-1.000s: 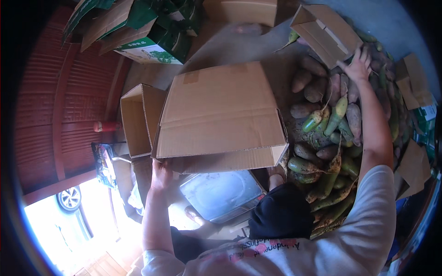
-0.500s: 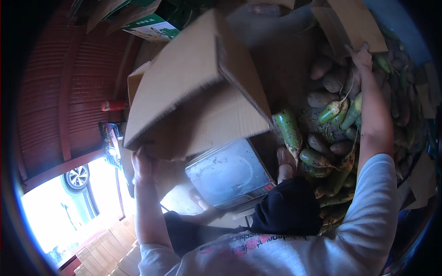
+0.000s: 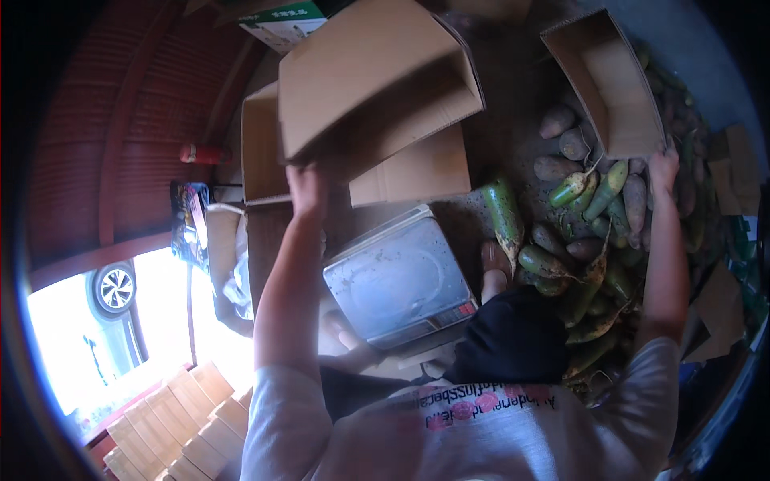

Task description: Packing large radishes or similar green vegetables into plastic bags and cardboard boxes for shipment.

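My left hand [image 3: 306,188] grips the near edge of a large brown cardboard box [image 3: 361,64], held tilted with its opening toward me. My right hand [image 3: 664,170] has hold of the lower right corner of a smaller, narrow open box [image 3: 622,92], raised over the vegetables at the far right. The inside of this smaller box shows no contents. Below and between my arms lies a flat platform scale [image 3: 401,280] with a bare metal top. Right of the scale is a thick green radish [image 3: 505,220] with a dirty pale tip.
Green radishes [image 3: 605,192] and dark roots like sweet potatoes [image 3: 557,122] heap up at the right. Another open carton [image 3: 261,144] stands behind the large box. Stacked cardboard [image 3: 172,417] sits lower left. A red cylinder [image 3: 200,154] is near the red wall [image 3: 128,136].
My left hand has moved away from me and right, carrying and turning the large box. My right hand has come nearer, and the smaller box has swung so its inside shows.
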Motion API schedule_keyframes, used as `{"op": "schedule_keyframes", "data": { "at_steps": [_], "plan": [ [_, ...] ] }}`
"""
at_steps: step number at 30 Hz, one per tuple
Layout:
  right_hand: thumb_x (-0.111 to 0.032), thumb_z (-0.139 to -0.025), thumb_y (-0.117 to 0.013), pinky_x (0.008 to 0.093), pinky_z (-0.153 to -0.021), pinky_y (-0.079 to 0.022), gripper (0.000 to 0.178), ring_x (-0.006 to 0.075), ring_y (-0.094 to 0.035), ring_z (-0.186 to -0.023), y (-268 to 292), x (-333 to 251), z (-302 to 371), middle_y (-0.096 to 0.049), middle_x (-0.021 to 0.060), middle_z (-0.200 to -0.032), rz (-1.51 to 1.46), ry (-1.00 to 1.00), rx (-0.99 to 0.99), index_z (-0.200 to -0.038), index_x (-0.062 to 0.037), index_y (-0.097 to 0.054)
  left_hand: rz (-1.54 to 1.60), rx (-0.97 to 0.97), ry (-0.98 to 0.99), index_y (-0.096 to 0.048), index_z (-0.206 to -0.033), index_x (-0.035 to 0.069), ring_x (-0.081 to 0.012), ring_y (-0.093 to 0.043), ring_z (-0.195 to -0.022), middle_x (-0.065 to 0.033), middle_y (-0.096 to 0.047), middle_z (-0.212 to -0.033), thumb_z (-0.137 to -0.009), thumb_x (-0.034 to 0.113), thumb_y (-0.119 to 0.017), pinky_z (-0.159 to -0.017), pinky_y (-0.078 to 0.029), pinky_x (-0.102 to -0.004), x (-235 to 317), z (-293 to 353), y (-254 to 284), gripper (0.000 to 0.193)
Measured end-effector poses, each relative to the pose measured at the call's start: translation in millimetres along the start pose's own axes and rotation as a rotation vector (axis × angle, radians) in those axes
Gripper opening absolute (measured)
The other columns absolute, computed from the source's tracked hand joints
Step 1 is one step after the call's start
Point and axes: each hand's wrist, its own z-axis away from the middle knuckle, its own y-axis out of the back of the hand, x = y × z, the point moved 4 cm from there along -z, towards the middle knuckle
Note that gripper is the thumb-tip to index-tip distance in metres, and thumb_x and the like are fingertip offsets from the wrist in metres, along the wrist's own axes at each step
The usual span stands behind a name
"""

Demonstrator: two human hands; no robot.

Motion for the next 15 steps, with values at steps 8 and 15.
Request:
{"op": "schedule_keyframes", "data": {
  "at_steps": [8, 15],
  "plan": [
    [-0.012, -0.1, -0.049, 0.033, -0.097, -0.045, 0.04, 0.0194, -0.057, -0.114, 143, -19, 68, -0.061, 0.0108, -0.127, -0.376, -0.013, -0.122, -0.137, 0.004, -0.05, -0.47, -0.408, -0.021, -0.057, -0.123, -0.002, -0.0182, -0.061, -0.1, -0.0139, -0.068, -0.108, -0.079, 0.012, -0.076, -0.087, -0.049, -0.0308, -3, 62, 21, 0.05],
    [-0.012, -0.1, -0.052, 0.0315, -0.099, -0.043, 0.038, 0.019, -0.057, -0.112, 268, -141, 66, -0.061, 0.0144, -0.125, -0.341, 0.282, -0.077, -0.13, 0.0113, -0.052, -0.282, -0.267, -0.078, -0.054, -0.135, 0.0, -0.0203, -0.062, -0.11, -0.0149, -0.06, -0.127, -0.09, -0.002, -0.062, -0.091, -0.053, -0.0297, 83, 94, 199, 0.046]
  ]
}}
